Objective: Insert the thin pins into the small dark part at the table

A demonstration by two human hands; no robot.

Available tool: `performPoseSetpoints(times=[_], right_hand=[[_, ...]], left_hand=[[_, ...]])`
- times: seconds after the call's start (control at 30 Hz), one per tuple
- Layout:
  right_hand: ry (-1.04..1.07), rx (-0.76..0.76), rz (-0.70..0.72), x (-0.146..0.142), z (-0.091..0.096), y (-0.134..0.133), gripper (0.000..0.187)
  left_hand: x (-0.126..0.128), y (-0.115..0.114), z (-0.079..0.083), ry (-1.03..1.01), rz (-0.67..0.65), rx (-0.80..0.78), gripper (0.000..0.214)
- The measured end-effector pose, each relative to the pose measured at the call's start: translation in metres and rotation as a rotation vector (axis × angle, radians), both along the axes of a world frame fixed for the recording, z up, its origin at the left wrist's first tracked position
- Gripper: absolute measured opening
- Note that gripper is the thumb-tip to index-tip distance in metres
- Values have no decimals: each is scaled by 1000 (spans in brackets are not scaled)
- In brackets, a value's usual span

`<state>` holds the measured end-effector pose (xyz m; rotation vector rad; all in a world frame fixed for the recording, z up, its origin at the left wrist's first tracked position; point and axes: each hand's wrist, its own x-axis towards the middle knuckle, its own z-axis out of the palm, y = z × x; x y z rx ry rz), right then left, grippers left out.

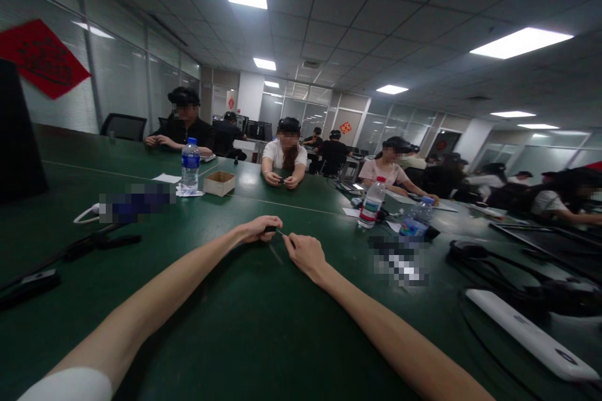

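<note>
My left hand (259,229) is closed around a small black object (271,229), whose kind I cannot make out. From the right, my right hand (305,254) pinches a thin, pale, pin-like piece (281,233) that points toward the black object. Whether the two pieces touch is too small to tell. Both hands are just above the green table (226,326), with their fingertips close together. The fingers partly hide both pieces.
Left stand a water bottle (190,169) and an open cardboard box (219,183). Right are a red-capped bottle (371,203), a blue-capped bottle (416,220), a black headset (522,279) and a white oblong device (531,333). A person (286,153) sits opposite, hands on the table.
</note>
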<state>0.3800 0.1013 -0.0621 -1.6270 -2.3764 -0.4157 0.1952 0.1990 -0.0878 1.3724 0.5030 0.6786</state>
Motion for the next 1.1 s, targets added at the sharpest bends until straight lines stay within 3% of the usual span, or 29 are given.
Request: performPoseSetpoints(times=[0.5,0.7,0.93,1.1], right_hand=[[-61,25,84,1,1,-1,56],[-127,60,362,-17,-4,-9,55],[-12,89,181,-13,-6,-4,50],[67,35,166,-12,-4,-2,48]], left_hand=[[-4,-4,5,100,-49,-21,27],[3,-5,5,68,12,16,30],[-4,-1,1,-21,13,-31,24],[-7,5,-2,-90,47,-52,18]])
